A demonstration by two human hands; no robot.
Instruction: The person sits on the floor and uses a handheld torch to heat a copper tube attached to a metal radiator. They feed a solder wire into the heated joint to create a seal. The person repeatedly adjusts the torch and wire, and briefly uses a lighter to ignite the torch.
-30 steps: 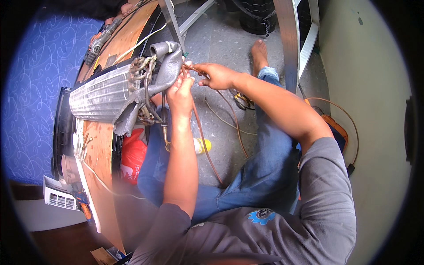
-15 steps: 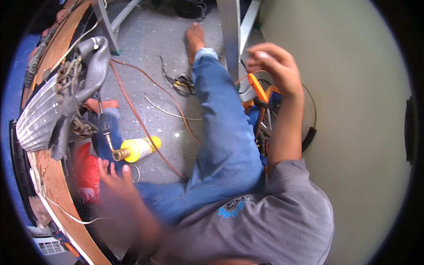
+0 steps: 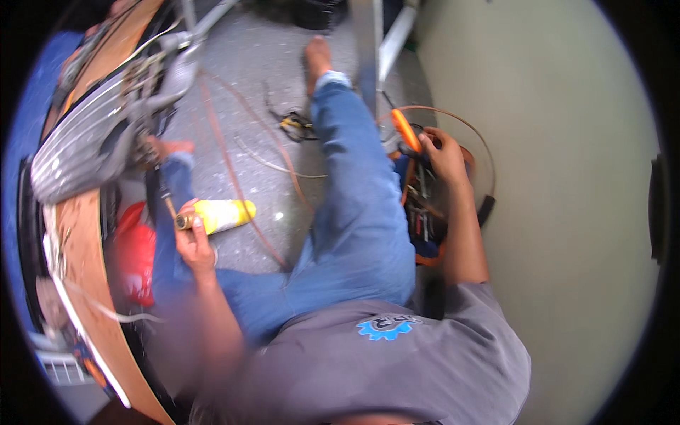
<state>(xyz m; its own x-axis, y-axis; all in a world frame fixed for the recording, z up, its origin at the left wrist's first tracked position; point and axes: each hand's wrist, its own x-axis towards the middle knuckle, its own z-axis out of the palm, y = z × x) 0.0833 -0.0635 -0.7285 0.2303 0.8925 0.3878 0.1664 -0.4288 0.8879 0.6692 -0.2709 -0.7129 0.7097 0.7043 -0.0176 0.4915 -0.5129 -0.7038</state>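
Note:
My left hand (image 3: 196, 244) grips the brass head (image 3: 183, 221) of a torch on a yellow gas cylinder (image 3: 224, 214) lying sideways. My right hand (image 3: 443, 157) is closed among tools, just beside an orange-handled tool (image 3: 406, 130) at an open tool bag (image 3: 425, 234); what its fingers hold is unclear. A finned metal coil (image 3: 71, 149) with bent pipes and grey foam insulation (image 3: 180, 71) rests at the wooden board on the left. Thin copper tubes (image 3: 234, 163) run across the floor.
My legs (image 3: 354, 198) stretch over the grey floor (image 3: 262, 57). An aluminium ladder-like frame (image 3: 367, 49) stands ahead beside a black round object (image 3: 315, 14). A pale wall (image 3: 559, 198) is on the right, a red plastic bag (image 3: 133, 251) by the wooden board (image 3: 85, 255).
My hands left the coil and copper tube. My left hand came down onto the yellow cylinder's torch head; my right swung rightward and down to the tool bag. The view shifted too.

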